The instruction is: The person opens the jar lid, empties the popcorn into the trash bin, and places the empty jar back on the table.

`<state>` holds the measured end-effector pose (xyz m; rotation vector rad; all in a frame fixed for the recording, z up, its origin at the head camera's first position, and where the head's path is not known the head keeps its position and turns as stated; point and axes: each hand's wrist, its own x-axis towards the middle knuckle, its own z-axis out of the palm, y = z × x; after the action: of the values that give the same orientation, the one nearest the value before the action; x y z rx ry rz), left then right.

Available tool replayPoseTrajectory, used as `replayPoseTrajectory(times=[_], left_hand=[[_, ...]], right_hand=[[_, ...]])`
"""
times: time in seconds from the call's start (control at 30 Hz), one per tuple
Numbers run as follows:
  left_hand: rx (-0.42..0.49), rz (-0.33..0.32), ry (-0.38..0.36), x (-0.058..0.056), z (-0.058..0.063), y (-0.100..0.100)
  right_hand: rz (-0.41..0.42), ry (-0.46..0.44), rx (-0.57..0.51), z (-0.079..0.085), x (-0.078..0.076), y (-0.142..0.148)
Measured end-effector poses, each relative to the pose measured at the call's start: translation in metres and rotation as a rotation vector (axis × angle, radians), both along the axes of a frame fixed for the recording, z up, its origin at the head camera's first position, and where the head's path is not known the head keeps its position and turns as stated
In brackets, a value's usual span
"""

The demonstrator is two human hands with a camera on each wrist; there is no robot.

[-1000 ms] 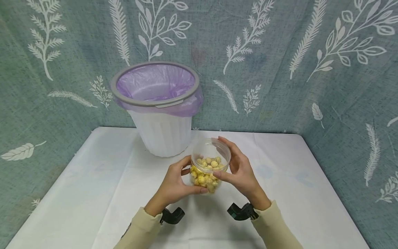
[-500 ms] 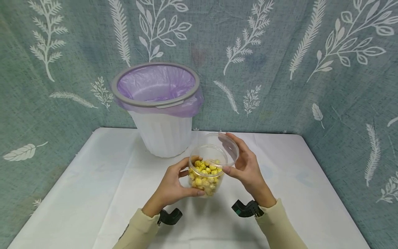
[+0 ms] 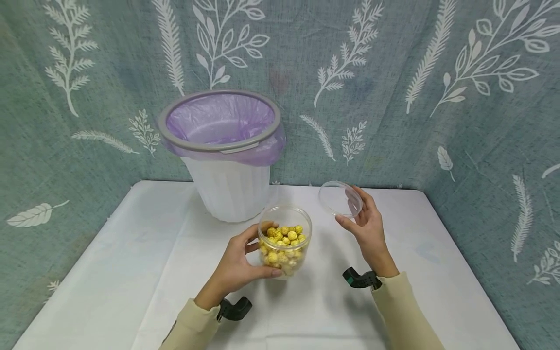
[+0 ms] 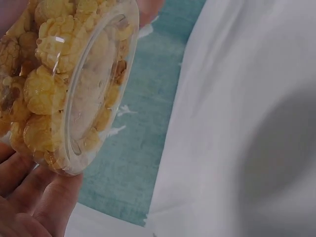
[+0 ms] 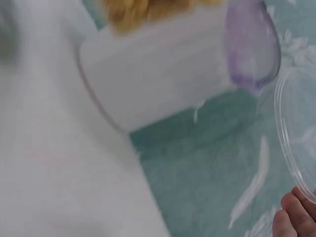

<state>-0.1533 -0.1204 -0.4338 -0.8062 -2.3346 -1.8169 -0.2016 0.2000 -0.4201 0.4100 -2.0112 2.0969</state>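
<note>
A clear plastic jar [image 3: 286,257] of yellow popcorn [image 3: 284,240] has its mouth uncovered. My left hand [image 3: 236,260] grips it round the side, thumb across the front and fingers behind. In the left wrist view the base of the jar [image 4: 98,89] shows above the white cloth, with fingers [image 4: 54,202] against its wall. To the right, my right hand [image 3: 369,228] pinches a round clear lid [image 3: 337,199] by its edge, apart from the jar and tilted. The right wrist view catches part of the lid [image 5: 291,143] with fingertips at its rim.
Behind the jar stands a white bin [image 3: 232,189] with a grey rim [image 3: 218,146] and a purple liner [image 3: 218,119]. White cloth covers the table [image 3: 131,277]. A green leaf-patterned curtain [image 3: 297,87] hangs behind and at both sides.
The lid has come off the jar and moved right with my right hand. My left hand has shifted the jar slightly left and down. The bin stays in place.
</note>
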Motion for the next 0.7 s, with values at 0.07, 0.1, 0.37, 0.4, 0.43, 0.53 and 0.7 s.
replayPoseTrajectory(times=[0.07,0.1,0.37,0.4,0.43,0.53,0.7], left_hand=[[0.001,0.006,-0.003,0.002,-0.001,-0.001],[0.002,0.008,-0.004,0.002,-0.002,-0.002],[0.015,0.011,-0.004,0.006,-0.004,-0.005],[0.014,0.01,-0.003,0.007,-0.004,-0.005],[0.015,0.009,-0.002,0.007,-0.005,-0.005],[0.014,0.009,0.001,0.009,-0.005,-0.005],[0.021,0.004,0.011,0.01,-0.006,-0.006]], right_hand=[[-0.029,-0.042,0.022,-0.008,-0.004,0.006],[-0.039,-0.061,0.03,-0.012,-0.006,0.009],[-0.088,-0.194,0.142,-0.039,-0.016,0.025],[-0.095,-0.214,0.164,-0.042,-0.017,0.026],[-0.1,-0.234,0.189,-0.045,-0.018,0.027],[-0.106,-0.293,0.271,-0.051,-0.02,0.03],[-0.12,-0.358,0.397,-0.057,-0.022,0.032]])
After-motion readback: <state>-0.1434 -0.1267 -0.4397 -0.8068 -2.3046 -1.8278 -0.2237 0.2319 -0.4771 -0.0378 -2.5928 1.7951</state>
